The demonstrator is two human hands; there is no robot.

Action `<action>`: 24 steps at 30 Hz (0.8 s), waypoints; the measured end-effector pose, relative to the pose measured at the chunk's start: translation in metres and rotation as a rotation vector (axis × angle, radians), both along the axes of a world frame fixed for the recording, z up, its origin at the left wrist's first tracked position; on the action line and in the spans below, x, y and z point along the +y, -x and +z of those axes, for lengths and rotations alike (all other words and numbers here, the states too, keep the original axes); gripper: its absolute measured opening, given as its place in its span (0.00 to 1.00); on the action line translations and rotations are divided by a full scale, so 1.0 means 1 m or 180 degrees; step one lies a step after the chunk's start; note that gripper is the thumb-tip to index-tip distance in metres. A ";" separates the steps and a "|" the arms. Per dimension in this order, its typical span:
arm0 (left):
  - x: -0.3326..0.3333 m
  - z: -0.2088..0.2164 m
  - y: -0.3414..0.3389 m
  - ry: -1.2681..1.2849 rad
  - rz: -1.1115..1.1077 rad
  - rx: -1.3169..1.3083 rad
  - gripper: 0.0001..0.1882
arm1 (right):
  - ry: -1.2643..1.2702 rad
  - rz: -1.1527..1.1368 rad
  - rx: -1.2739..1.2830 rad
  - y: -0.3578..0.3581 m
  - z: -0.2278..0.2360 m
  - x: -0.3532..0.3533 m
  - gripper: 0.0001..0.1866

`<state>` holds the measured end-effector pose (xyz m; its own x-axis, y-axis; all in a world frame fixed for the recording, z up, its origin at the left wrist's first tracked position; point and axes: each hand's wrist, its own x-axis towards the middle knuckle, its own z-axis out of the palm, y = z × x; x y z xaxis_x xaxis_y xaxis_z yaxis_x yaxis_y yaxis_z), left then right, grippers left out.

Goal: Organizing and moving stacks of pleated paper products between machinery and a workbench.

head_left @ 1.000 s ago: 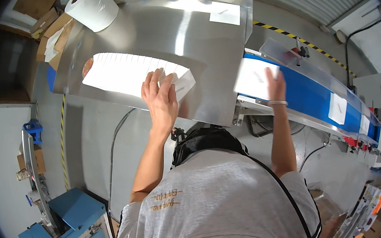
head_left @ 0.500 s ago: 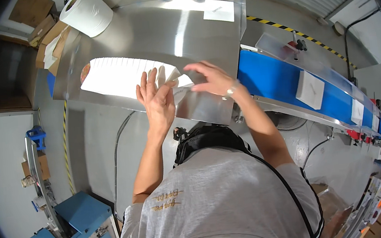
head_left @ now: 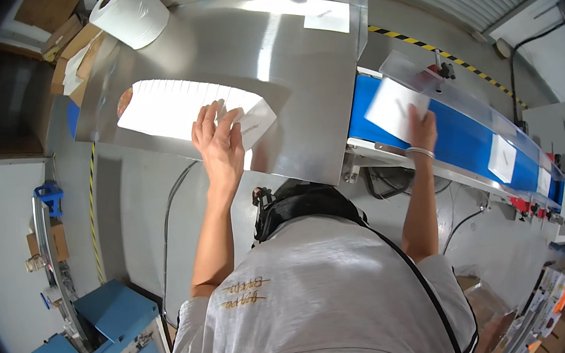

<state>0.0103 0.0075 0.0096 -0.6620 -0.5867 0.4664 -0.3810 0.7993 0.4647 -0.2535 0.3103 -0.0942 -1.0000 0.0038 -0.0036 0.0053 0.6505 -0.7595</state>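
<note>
A long row of flat white packets (head_left: 167, 109) leans overlapped like fallen dominoes on the steel table. My left hand (head_left: 219, 142) rests at the row's right end, fingers bent and apart, touching the packets' upper edges. Beside its fingertips, the end packet (head_left: 259, 120) shows its broad face with a small dark print. Over the near end of the blue conveyor belt (head_left: 458, 127), my right hand (head_left: 423, 129) grips another flat white packet (head_left: 395, 111) by its right edge, thumb and fingers closed. That packet is slightly blurred.
Farther along the belt lie more white packets (head_left: 502, 158). A clear guard (head_left: 477, 112) runs along the belt's far side. On the steel table (head_left: 211, 38) stand a large white roll (head_left: 130, 16) at the back left and a white sheet (head_left: 327, 16) at the back right.
My right hand has moved right from the row's end to the belt, now with a packet in it. My left hand has shifted slightly left. Packets on the belt have travelled farther right.
</note>
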 end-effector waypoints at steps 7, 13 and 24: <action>-0.001 0.000 0.000 -0.0103 -0.0044 -0.0027 0.15 | -0.0644 0.1650 0.2075 -0.026 0.049 -0.057 0.34; -0.003 0.006 0.002 -0.0079 -0.0432 -0.0174 0.15 | 0.1105 0.3649 -0.0367 -0.081 0.081 -0.183 0.27; -0.027 -0.003 -0.007 0.0116 -0.0231 -0.0012 0.17 | 0.1633 0.1764 -0.0766 -0.060 0.024 -0.124 0.17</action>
<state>0.0173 -0.0191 0.0069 -0.7040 -0.5197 0.4840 -0.3232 0.8413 0.4333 -0.1935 0.1860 -0.0702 -0.8272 -0.5552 -0.0864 -0.0149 0.1753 -0.9844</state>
